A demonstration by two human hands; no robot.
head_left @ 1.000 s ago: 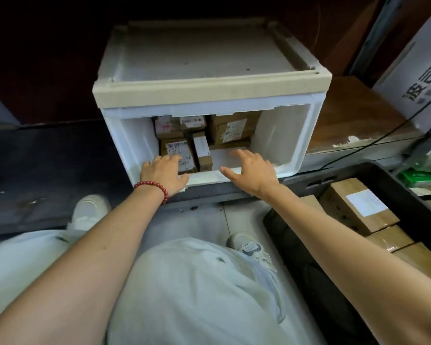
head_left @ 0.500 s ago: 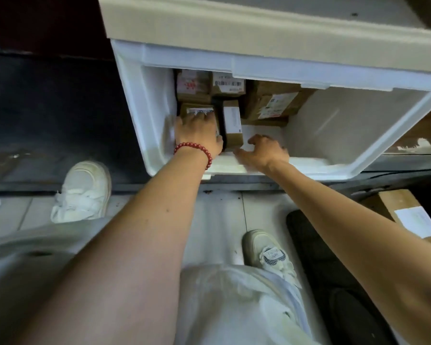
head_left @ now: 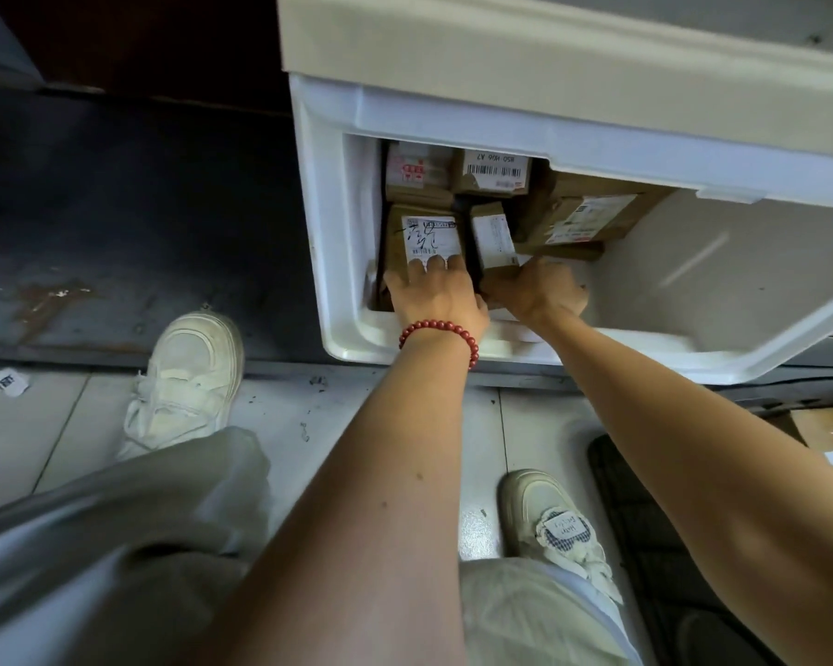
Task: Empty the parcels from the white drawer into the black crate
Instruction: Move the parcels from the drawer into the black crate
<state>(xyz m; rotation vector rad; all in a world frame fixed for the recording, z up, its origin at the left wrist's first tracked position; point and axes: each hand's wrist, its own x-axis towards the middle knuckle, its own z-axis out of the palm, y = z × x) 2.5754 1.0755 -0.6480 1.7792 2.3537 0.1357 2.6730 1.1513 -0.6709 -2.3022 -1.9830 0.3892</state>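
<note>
Labelled parcel [head_left: 424,237] and narrow parcel [head_left: 494,237] in the white drawer [head_left: 337,233], left side, black crate [head_left: 655,545] off right: both hands just moved off the lip, left hand [head_left: 436,295] over the label, grip unclear, right hand [head_left: 537,290] curled round the narrow parcel, so lift-out likely next.

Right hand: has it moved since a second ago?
Yes. The right hand has left the front rim of the white drawer and gone deeper inside, to the near end of the narrow parcel.

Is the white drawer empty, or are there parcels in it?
Not empty. The white drawer holds at least five brown parcels, packed on its left side.
</note>
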